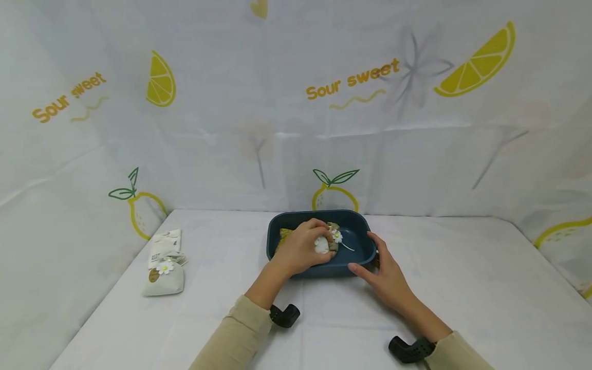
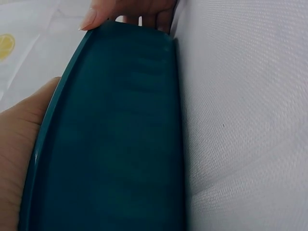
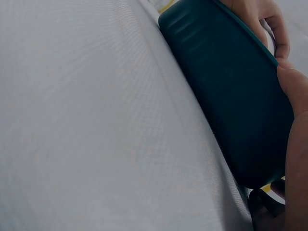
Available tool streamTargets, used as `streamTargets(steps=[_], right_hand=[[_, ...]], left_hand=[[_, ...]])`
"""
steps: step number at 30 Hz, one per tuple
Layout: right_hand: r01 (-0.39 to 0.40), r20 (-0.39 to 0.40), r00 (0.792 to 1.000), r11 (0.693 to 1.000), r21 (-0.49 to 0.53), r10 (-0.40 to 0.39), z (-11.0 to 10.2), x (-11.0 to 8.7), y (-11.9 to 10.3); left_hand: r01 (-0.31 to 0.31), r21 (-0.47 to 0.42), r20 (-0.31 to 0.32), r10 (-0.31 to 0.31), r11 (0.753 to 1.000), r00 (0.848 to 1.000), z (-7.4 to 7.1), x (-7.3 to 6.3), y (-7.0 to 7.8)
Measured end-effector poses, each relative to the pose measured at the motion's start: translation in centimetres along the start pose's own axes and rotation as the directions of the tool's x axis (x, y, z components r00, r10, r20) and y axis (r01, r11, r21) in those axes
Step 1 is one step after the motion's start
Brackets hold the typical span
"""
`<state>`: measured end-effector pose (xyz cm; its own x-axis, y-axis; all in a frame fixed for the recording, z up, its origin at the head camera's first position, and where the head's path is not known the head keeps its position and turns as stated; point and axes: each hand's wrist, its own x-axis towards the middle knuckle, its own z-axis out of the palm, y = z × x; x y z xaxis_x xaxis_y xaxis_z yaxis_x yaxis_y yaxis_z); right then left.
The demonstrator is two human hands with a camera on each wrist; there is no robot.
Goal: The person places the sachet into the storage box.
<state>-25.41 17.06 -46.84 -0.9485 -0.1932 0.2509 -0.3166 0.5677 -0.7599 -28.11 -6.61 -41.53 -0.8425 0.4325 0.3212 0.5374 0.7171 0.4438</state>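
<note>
A dark teal plastic bin (image 1: 324, 272) sits on the table in the head view. Over its inside, my left hand (image 1: 300, 249) curls thumb and fingers round a small white pouch (image 1: 321, 245), mostly hidden by the hand. Just right of those fingers lies a greyish-beige pouch (image 1: 333, 247) with a white daisy and a pale string. A mustard-yellow pouch (image 1: 284, 234) shows partly behind the left hand. My right hand (image 1: 388, 277) grips the bin's right front corner, thumb at the front rim and fingers round the side. In the right wrist view, its thumb (image 3: 291, 79) presses the rim.
Toward the table's left edge stands a white pouch (image 1: 164, 280) with a daisy and a brown round mark. Behind it is a white printed packet (image 1: 166, 241). A white cloth printed with lemons (image 1: 231, 154) hangs at the back, close behind the bin.
</note>
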Motion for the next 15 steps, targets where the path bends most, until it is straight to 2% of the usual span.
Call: streamTargets(steps=[10, 15], right_hand=[[0.0, 0.007, 1.0, 1.0, 0.011, 0.0, -0.23, 0.02, -0.39], [-0.003, 0.007, 1.0, 1.0, 0.004, 0.003, -0.17, -0.02, -0.3]], left_hand=[[0.008, 0.017, 0.021, -0.009, 1.0, 1.0, -0.06, 0.01, 0.19], [-0.017, 0.032, 0.023, 0.016, 0.999, 1.0, -0.14, -0.05, 0.25]])
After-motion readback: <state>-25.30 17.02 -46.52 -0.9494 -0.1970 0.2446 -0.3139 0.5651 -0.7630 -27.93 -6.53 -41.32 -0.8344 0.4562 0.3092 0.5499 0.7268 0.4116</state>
